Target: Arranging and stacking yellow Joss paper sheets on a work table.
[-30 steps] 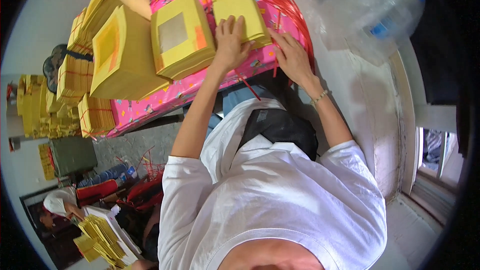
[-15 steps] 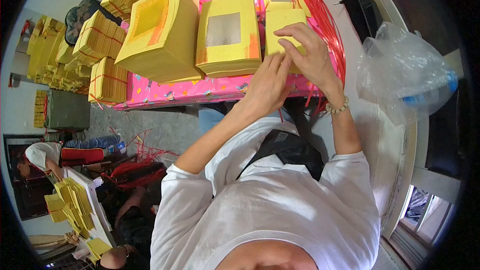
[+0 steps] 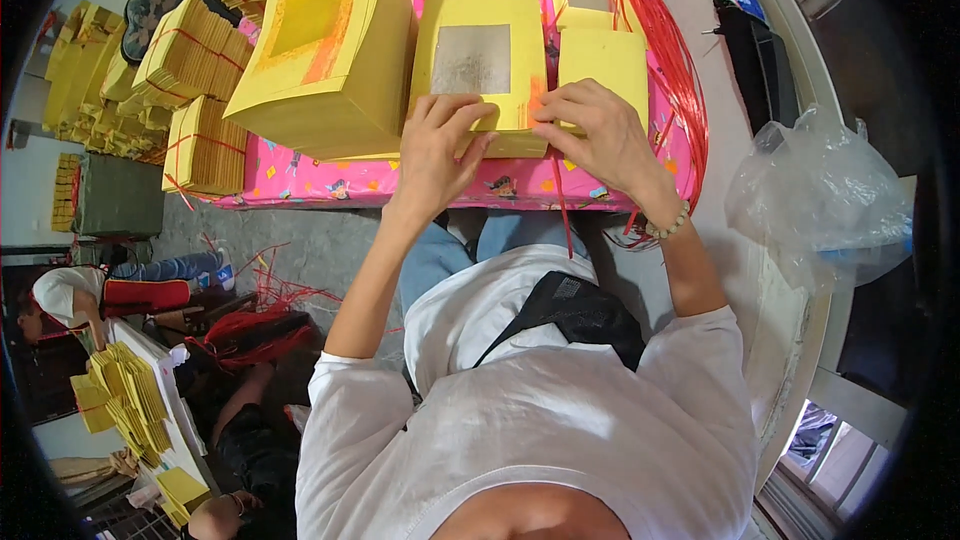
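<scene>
"Count at the pink table (image 3: 350, 178)?"
"On it, two silver squares (image 3: 473, 58). One tall orange-framed stack (image 3: 300, 90)."
"Hands?"
"Two over it: left hand (image 3: 435, 148), right hand (image 3: 597, 135)."
"Right of it?"
"One clear plastic bag (image 3: 815, 200)."

A pink-covered table (image 3: 370, 180) stands on a grey floor (image 3: 335, 240).

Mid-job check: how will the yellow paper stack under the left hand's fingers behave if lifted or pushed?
Likely heavy for its size: the yellow paper stack looks thick and closely layered. Its top may slide or fan if pushed, since no tie shows around it. Lying flat and broad on the pink table cover, it probably won't tip.
</scene>
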The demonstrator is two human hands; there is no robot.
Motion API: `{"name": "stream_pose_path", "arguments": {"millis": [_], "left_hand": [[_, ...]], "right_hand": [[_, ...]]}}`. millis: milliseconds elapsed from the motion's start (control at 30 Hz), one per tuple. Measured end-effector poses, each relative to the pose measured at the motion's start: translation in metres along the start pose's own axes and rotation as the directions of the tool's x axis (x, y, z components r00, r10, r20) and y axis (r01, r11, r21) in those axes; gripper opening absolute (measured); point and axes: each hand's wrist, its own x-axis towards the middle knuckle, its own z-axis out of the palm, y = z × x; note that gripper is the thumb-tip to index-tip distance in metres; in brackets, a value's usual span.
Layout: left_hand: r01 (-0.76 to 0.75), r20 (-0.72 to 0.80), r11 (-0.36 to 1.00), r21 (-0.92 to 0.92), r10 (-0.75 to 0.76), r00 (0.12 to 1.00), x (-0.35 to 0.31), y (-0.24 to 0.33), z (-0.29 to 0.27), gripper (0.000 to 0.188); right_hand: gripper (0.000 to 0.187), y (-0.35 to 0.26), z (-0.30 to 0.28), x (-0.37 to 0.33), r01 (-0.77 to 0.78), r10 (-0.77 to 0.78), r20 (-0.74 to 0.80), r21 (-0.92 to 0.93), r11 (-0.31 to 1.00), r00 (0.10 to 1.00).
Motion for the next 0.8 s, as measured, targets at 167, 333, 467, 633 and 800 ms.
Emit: {"name": "stream_pose_path", "arguments": {"millis": [167,333,467,633,800], "left_hand": [[0.063,0.028,0.992,-0.111,-0.061,0.998,0.006,-0.006,-0.004,0.022],[0.135,0.090,0.980,-0.146,-0.123,0.988,0.013,-0.007,-0.009,0.018],[0.158,0.068,0.969,-0.188,-0.148,0.987,0.012,-0.008,-0.007,0.015],[0.186,0.073,0.963,-0.197,-0.175,0.982,0.013,-0.009,-0.006,0.016],[0.185,0.079,0.964,-0.191,-0.173,0.982,0.015,-0.009,-0.007,0.017]], "right_hand": [[0.013,0.001,0.000,0.008,-0.076,0.075,0.011,0.098,0.992,0.997],[0.014,0.003,-0.006,0.017,-0.180,0.167,0.084,0.177,0.968,0.982],[0.017,0.007,-0.005,0.021,-0.320,0.285,0.167,0.258,0.912,0.944],[0.018,0.009,-0.004,0.022,-0.406,0.356,0.216,0.268,0.874,0.909],[0.019,0.009,-0.005,0.024,-0.419,0.367,0.218,0.294,0.859,0.904]]}}
